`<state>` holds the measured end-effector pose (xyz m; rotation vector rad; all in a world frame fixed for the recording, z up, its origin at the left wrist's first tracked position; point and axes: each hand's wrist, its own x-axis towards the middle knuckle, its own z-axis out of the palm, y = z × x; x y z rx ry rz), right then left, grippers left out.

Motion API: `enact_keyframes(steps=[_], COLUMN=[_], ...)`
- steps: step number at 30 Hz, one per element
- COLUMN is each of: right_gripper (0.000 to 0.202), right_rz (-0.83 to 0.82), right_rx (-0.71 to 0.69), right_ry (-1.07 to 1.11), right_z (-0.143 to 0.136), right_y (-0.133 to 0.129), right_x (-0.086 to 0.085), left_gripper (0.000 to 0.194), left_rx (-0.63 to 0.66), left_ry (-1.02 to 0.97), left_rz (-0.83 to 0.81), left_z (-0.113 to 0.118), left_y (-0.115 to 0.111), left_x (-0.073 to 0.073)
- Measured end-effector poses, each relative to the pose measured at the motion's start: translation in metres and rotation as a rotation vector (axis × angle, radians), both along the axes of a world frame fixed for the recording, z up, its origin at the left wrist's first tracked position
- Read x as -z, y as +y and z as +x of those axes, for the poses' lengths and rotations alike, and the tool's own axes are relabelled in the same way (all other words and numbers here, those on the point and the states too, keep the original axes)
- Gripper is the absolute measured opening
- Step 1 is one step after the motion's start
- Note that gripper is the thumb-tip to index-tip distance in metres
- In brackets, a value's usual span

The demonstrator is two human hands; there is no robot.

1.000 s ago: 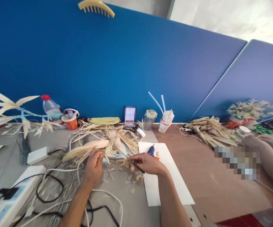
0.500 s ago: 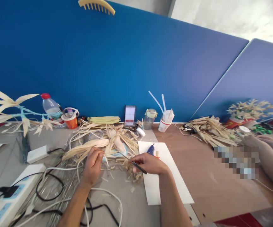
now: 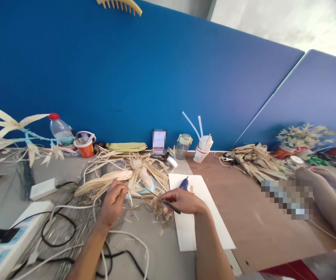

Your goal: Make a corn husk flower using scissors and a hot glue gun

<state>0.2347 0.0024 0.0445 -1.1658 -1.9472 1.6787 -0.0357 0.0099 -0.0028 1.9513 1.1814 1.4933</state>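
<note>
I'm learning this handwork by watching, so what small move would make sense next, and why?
I'd probably ease the dark-handled tool in the right hand toward the left hand. Its thin tip points that way over the dried husks but seems to stop short of the left fingertips, which are pinched together; what they hold is too small to tell.

One dark tool point(image 3: 171, 206) in the right hand point(image 3: 178, 200); beyond it, one lidded jar point(image 3: 182, 149), two straws point(image 3: 191, 126); beyond the left hand point(image 3: 114, 200), one orange cup point(image 3: 86, 150).
</note>
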Motion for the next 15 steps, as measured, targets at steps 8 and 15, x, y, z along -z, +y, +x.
enact_keyframes(steps=[8,15], right_gripper=[0.042,0.042], right_rz=[-0.001,0.003], right_rx=[-0.006,0.001], right_ry=[-0.008,-0.019], right_z=[0.003,0.008], right_y=[0.001,0.003], right_x=[0.005,0.011], left_gripper=[0.023,0.026], left_rx=[0.038,0.056], left_ry=[0.038,0.051], left_rz=[-0.034,-0.073], left_z=[-0.002,-0.002], left_y=[0.003,0.003], left_x=[0.005,0.005])
